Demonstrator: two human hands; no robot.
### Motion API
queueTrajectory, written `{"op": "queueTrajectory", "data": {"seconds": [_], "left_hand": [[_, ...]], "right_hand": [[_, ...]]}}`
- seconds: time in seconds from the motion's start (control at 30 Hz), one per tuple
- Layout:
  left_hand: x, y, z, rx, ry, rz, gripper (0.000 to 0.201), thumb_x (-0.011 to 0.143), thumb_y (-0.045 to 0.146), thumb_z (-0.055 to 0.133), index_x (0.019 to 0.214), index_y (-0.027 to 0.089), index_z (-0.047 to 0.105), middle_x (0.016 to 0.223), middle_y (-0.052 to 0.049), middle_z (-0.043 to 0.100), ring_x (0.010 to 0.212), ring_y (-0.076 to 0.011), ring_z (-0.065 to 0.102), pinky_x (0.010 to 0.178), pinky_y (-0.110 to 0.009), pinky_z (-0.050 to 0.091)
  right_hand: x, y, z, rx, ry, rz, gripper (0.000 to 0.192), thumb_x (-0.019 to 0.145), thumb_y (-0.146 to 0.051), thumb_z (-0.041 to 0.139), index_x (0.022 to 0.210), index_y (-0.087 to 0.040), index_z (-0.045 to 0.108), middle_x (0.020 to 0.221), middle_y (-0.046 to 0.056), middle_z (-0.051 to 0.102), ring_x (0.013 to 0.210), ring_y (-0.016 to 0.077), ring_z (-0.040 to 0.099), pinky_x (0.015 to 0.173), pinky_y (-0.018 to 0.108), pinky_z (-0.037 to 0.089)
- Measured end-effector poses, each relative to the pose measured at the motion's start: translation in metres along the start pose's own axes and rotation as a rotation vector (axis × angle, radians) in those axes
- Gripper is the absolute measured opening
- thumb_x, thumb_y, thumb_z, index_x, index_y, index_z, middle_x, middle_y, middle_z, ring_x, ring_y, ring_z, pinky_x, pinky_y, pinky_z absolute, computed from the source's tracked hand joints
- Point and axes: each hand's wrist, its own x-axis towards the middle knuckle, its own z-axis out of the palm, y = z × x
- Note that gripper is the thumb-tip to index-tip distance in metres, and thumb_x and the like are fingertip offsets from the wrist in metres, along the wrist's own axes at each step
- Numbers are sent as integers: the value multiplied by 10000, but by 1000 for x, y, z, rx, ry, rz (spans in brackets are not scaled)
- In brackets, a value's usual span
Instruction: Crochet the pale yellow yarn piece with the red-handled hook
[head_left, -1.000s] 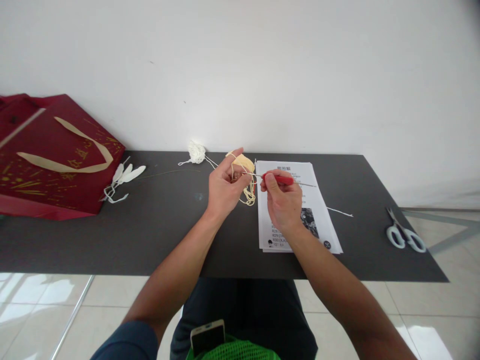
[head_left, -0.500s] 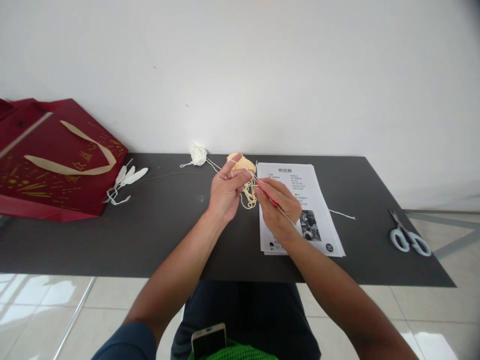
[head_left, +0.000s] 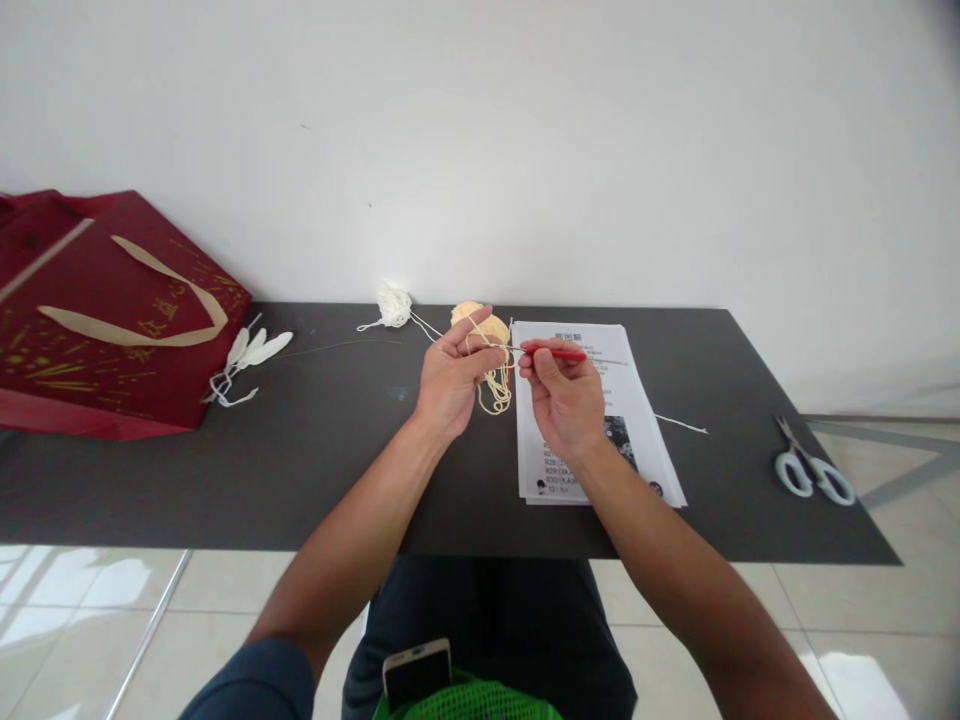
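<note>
My right hand [head_left: 564,395] grips a crochet hook [head_left: 559,354] with a red handle, held almost level, its tip pointing left. White yarn [head_left: 480,330] loops over the raised index finger of my left hand [head_left: 454,375], and its thumb pinches the strand near the hook's tip. Behind the left hand sits a pale yellow ball of yarn [head_left: 491,328], with loose yellow strands [head_left: 495,392] hanging toward me. A small white ball of yarn [head_left: 394,304] lies farther left, its strand running to my left hand. Any stitches at the fingertips are too small to make out.
Printed sheets [head_left: 637,490] lie beneath my right hand on the dark table [head_left: 330,470]. Scissors [head_left: 814,467] rest near the right end. At left stand a dark red gift bag [head_left: 135,320] and white leaf-shaped pieces [head_left: 259,348]. A white wall closes off the back.
My right hand has turned palm upward, swinging the crochet hook from a downward slant to nearly level. My left hand keeps its pose with the yarn. The view has shifted slightly.
</note>
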Motion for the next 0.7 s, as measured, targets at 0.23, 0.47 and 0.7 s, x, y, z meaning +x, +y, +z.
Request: {"op": "queueTrajectory", "data": {"seconds": [0.23, 0.47, 0.7], "left_hand": [[-1, 0, 0, 6, -19, 17, 588, 635, 116, 841, 1202, 220, 721, 716, 56, 656, 552, -30, 496, 478, -199, 274], [-1, 3, -3, 23, -29, 41, 583, 638, 109, 837, 1198, 229, 729, 693, 57, 659, 557, -45, 497, 470, -199, 270], [0, 5, -6, 113, -50, 118, 594, 621, 95, 826, 1198, 199, 731, 707, 40, 719, 589, -67, 582, 593, -207, 436]], "right_hand": [[1, -2, -3, 13, -42, -35, 194, 796, -268, 841, 889, -276, 671, 959, -46, 773, 732, 74, 697, 715, 223, 617], [3, -8, -4, -16, -45, -101, 229, 776, -299, 860, 860, -277, 648, 915, -40, 747, 708, 89, 661, 700, 253, 590], [4, -10, -7, -96, -66, -203, 204, 803, -281, 840, 868, -267, 647, 894, -31, 753, 695, 102, 658, 672, 278, 559]]}}
